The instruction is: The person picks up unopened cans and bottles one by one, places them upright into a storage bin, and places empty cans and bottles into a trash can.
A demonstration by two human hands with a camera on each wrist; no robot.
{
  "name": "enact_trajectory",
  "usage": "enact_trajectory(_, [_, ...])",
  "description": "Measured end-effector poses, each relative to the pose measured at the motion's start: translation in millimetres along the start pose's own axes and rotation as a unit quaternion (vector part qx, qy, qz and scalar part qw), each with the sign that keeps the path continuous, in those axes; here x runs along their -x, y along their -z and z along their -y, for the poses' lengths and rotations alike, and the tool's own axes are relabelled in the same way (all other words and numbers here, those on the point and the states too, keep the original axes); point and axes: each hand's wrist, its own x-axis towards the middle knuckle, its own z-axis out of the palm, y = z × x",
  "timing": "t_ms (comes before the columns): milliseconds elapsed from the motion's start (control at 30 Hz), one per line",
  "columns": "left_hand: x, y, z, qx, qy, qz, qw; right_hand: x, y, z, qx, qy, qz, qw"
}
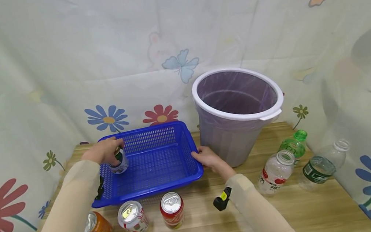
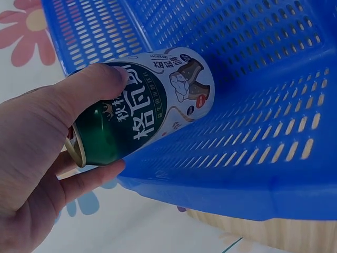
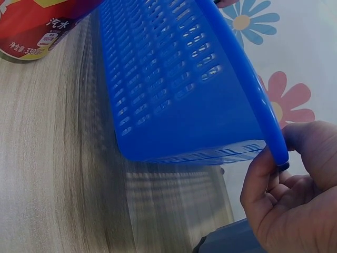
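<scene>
A blue plastic basket (image 1: 156,166) with slotted walls sits on the table. At its left end my left hand (image 1: 104,152) grips a green and white drink can (image 2: 158,95) near the top, thumb on one side and fingers round the other. The can is inside the basket, tilted in the left wrist view. My right hand (image 3: 295,184) pinches the basket's right rim between thumb and curled fingers. In front of the basket stand an orange can (image 1: 97,230), a white and red can (image 1: 133,220) and a red can (image 1: 172,211).
Behind my right hand stands a grey trash bin (image 1: 230,138) with a white rim and a clear liner. To the right are a clear bottle with a red and white label (image 1: 274,172), a green bottle (image 1: 292,146) and a clear bottle with a dark green label (image 1: 320,168). A patterned curtain (image 1: 127,62) surrounds the wooden table (image 1: 211,224).
</scene>
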Motion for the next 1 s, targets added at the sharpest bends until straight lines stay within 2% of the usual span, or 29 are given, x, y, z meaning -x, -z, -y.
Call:
enact_trajectory(500, [-5.7,-1.4,-0.4,0.004,0.006,0.007,0.9999,5.8,0.4,4.5,0.001,0.005,-0.001,1.000])
enact_trajectory(1000, [-11.7,-13.4,5.0,0.018,0.030,-0.007,0.9994,2.1,-0.8,-0.3,-0.002,0.006,-0.007,1.000])
